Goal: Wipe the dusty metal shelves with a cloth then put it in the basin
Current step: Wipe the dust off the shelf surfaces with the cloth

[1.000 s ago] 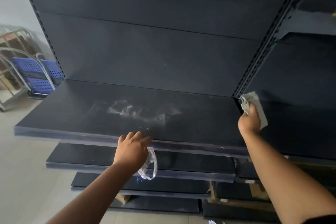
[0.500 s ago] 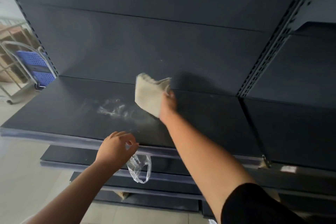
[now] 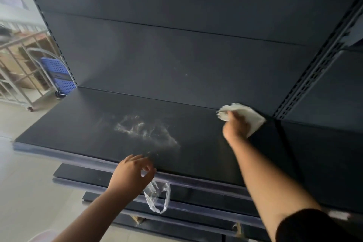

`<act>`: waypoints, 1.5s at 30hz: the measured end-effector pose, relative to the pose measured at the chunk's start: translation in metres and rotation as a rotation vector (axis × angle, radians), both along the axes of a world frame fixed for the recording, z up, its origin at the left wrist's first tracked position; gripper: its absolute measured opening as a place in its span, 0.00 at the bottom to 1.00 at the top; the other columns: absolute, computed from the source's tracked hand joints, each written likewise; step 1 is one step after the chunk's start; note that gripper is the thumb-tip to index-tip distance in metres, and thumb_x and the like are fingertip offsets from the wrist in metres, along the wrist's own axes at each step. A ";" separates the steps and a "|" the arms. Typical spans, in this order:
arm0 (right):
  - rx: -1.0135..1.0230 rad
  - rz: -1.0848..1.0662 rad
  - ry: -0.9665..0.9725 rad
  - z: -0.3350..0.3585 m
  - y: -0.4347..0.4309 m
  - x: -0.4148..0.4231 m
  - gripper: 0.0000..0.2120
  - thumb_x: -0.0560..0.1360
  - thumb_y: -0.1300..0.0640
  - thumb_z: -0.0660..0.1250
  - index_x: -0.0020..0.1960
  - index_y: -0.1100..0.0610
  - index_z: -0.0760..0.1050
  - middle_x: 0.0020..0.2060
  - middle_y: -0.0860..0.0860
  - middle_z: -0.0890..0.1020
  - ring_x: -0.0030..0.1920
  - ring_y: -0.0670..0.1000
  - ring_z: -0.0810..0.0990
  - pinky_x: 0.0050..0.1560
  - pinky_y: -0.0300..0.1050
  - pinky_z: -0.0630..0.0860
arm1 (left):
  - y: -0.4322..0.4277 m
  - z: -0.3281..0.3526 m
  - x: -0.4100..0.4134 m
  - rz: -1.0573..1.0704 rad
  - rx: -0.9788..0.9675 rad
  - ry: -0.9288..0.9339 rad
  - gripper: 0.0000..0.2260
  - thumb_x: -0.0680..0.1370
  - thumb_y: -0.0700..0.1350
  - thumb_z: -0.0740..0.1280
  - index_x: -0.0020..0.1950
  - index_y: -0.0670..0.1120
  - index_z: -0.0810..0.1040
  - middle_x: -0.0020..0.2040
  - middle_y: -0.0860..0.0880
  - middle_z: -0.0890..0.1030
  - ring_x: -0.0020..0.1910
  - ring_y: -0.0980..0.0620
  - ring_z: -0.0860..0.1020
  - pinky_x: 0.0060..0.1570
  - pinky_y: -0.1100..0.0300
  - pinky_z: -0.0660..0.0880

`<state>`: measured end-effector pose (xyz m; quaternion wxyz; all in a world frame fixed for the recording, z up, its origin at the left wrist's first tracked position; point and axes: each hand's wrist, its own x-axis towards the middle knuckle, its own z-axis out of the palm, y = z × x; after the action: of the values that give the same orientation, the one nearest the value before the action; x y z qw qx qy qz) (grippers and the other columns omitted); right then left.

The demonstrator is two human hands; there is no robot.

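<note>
Grasping the pale cloth (image 3: 247,119), the right hand (image 3: 234,128) presses it on the dark shelf (image 3: 78,131) at right, while the left hand (image 3: 130,173) pinches a clear plastic bag (image 3: 157,197) at lower centre.

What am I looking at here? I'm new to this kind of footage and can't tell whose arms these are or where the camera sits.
The camera is worn on a person's head, looking forward and down, so both arms are theirs. The right hand presses a pale cloth onto a dark metal shelf near its back right corner. A whitish dust smear remains mid-shelf. The left hand rests at the front edge, with a clear plastic bag hanging beneath it. No basin is clearly visible.
</note>
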<state>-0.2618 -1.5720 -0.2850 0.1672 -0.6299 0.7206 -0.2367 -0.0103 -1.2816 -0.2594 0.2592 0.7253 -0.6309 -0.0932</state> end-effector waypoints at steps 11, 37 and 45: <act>0.344 0.281 -1.148 0.086 0.094 0.229 0.14 0.80 0.50 0.58 0.62 0.51 0.74 0.58 0.54 0.80 0.54 0.55 0.79 0.54 0.48 0.75 | 0.008 -0.001 0.011 -0.074 -0.004 0.011 0.04 0.70 0.50 0.67 0.42 0.57 0.80 0.40 0.61 0.80 0.41 0.59 0.76 0.40 0.66 0.70; 0.081 -0.247 -0.271 0.029 -0.004 0.010 0.16 0.76 0.51 0.58 0.59 0.54 0.76 0.54 0.53 0.81 0.55 0.57 0.79 0.49 0.45 0.72 | -0.028 0.013 0.035 -0.280 0.220 0.158 0.07 0.64 0.47 0.64 0.34 0.58 0.79 0.37 0.65 0.79 0.33 0.60 0.79 0.34 0.68 0.73; 0.220 0.318 -0.792 0.066 0.084 0.169 0.14 0.80 0.48 0.56 0.62 0.50 0.74 0.52 0.47 0.80 0.52 0.49 0.75 0.52 0.42 0.70 | -0.027 0.018 0.033 -0.265 0.246 0.175 0.07 0.66 0.44 0.67 0.36 0.57 0.81 0.35 0.65 0.80 0.34 0.61 0.79 0.35 0.68 0.74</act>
<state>-0.0928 -1.4882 -0.2186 0.5308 -0.5723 0.5159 -0.3530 0.0226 -1.3086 -0.2415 0.2080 0.6511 -0.6798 -0.2658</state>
